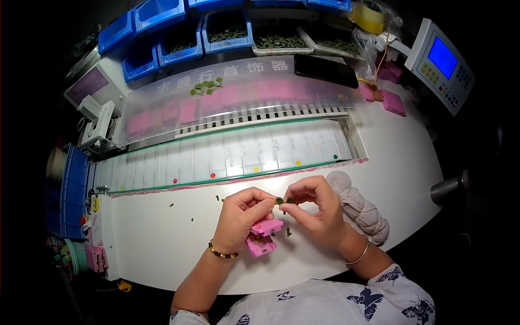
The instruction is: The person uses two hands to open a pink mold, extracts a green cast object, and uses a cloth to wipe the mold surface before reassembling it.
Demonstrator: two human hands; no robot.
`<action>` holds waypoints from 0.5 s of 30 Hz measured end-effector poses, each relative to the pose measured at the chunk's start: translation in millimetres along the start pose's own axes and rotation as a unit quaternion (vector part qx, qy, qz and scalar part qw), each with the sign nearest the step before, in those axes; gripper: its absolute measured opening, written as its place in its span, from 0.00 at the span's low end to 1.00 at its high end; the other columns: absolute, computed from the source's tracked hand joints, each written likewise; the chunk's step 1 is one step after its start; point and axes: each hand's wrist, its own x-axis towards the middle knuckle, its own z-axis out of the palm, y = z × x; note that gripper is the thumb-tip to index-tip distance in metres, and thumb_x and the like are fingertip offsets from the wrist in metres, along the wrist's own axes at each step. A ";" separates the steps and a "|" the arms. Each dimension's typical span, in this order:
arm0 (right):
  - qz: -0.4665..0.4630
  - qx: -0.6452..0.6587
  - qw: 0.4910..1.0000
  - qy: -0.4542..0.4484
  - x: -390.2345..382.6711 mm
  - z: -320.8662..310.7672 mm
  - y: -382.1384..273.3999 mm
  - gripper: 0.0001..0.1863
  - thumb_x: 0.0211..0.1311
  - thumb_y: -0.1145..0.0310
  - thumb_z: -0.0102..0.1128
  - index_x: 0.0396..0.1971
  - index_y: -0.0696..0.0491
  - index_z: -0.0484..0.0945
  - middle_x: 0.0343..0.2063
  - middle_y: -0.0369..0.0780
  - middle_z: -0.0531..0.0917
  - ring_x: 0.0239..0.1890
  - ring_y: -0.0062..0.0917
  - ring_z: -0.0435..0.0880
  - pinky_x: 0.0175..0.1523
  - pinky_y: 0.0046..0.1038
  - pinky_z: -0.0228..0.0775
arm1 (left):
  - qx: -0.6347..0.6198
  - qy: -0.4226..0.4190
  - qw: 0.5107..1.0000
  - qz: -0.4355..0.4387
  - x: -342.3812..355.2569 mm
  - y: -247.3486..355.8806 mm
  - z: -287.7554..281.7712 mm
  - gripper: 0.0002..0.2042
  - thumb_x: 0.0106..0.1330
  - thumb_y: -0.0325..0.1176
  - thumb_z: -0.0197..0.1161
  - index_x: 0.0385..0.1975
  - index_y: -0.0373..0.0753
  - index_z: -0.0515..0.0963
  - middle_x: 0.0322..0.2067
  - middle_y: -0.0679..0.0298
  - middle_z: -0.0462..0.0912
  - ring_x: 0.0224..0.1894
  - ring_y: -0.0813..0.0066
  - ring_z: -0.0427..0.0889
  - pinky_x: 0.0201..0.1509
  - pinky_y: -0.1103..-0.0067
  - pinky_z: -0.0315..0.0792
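Above the white tabletop my left hand [246, 214] and my right hand [318, 208] meet at the fingertips. My left fingers pinch a small dark green piece [279, 200], roundish in outline. A second dark green piece [290, 200] sits between my right thumb and finger. Just below my left hand is a notched pink block [266, 227]; whether its curled fingers also hold it I cannot tell. Against that block's lower side is another pink block [261, 246]. Tiny dark bits [288, 232] lie beside the blocks.
A long conveyor [233, 157] with a green edge crosses the table. Beyond it, a clear cover [157, 92] carries loose green pieces [205, 86] and a black phone [326, 71]. Blue bins [227, 32] line the back. A twisted cloth [360, 208] lies right; a control panel [441, 65] stands far right.
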 end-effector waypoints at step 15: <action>0.195 0.230 0.953 -0.001 3.6 -5.5 -4.9 0.21 0.56 0.83 0.65 0.46 0.57 0.66 0.36 0.38 0.78 0.39 0.17 0.80 0.41 0.17 0.76 | -0.006 0.002 1.000 0.010 0.5 -0.9 -0.5 0.06 0.68 0.29 0.58 0.33 0.32 0.77 0.26 0.64 0.80 0.26 0.84 0.77 0.31 0.85 0.73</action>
